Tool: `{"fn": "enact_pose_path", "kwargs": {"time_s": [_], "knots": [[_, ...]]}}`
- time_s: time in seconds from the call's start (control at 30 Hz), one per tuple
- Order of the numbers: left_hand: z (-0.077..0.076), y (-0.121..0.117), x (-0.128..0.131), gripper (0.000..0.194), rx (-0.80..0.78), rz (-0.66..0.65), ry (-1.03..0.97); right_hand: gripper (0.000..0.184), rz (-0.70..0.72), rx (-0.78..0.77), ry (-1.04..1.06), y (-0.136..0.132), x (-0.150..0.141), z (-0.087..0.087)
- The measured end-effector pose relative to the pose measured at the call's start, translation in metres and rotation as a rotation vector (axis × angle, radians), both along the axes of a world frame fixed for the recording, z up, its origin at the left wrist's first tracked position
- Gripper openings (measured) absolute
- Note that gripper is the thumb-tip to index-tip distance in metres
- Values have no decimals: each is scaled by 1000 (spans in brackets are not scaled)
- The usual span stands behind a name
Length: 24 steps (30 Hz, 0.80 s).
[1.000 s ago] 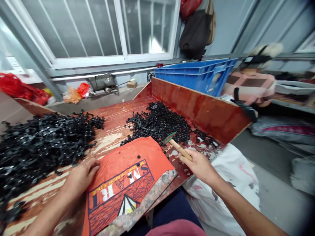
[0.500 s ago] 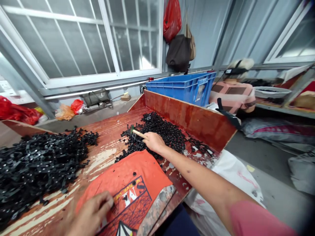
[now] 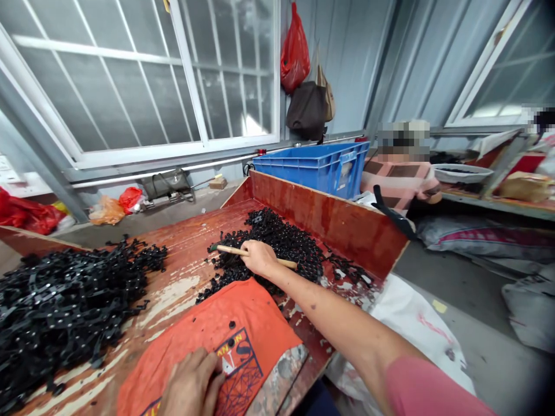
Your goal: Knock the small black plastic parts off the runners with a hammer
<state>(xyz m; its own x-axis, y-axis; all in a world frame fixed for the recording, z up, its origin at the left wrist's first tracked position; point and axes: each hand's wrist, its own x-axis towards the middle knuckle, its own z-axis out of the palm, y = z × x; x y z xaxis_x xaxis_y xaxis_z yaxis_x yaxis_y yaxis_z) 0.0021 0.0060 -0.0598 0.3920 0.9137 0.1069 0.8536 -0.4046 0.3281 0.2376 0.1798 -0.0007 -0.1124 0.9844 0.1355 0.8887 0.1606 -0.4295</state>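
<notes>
My right hand (image 3: 259, 257) is closed around a wooden-handled tool (image 3: 232, 250) with a dark green end; its exact kind is unclear. The handle's back end sticks out past the wrist. Under and behind this hand lies a heap of small black parts (image 3: 299, 237). My left hand (image 3: 191, 381) rests on an orange printed cloth (image 3: 182, 329) at the near edge, fingers bent and partly apart, with nothing visible in them. A few small black pieces (image 3: 232, 325) lie on the cloth.
A larger pile of black parts (image 3: 65, 300) covers the left of the red-brown wooden table (image 3: 186, 231). A raised board (image 3: 321, 202) edges its far right side, with a blue crate (image 3: 312, 167) behind. Another person (image 3: 399, 179) sits beyond. A white sack (image 3: 416, 329) hangs at right.
My right hand has moved slightly left and turned the tool, so its handle now shows on both sides. My left hand has shifted right over the cloth. The view has tilted up a little.
</notes>
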Motion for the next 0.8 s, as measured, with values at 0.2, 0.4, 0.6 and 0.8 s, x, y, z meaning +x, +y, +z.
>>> {"fn": "enact_pose_path", "kwargs": {"time_s": [0.2,0.4,0.6,0.8], "knots": [[-4,1,-3,21,4,34,-148,33,-97,0,181,-10,58,5],[-8,3,-12,26,203,107,30,33,-73,-182,422,-45,86,-2],[-21,-23,-19,49,374,51,279,28,26,-418,688,-102,52,-22],[-15,-61,-3,26,421,-31,169,31,95,-549,899,-101,24,-28]]}}
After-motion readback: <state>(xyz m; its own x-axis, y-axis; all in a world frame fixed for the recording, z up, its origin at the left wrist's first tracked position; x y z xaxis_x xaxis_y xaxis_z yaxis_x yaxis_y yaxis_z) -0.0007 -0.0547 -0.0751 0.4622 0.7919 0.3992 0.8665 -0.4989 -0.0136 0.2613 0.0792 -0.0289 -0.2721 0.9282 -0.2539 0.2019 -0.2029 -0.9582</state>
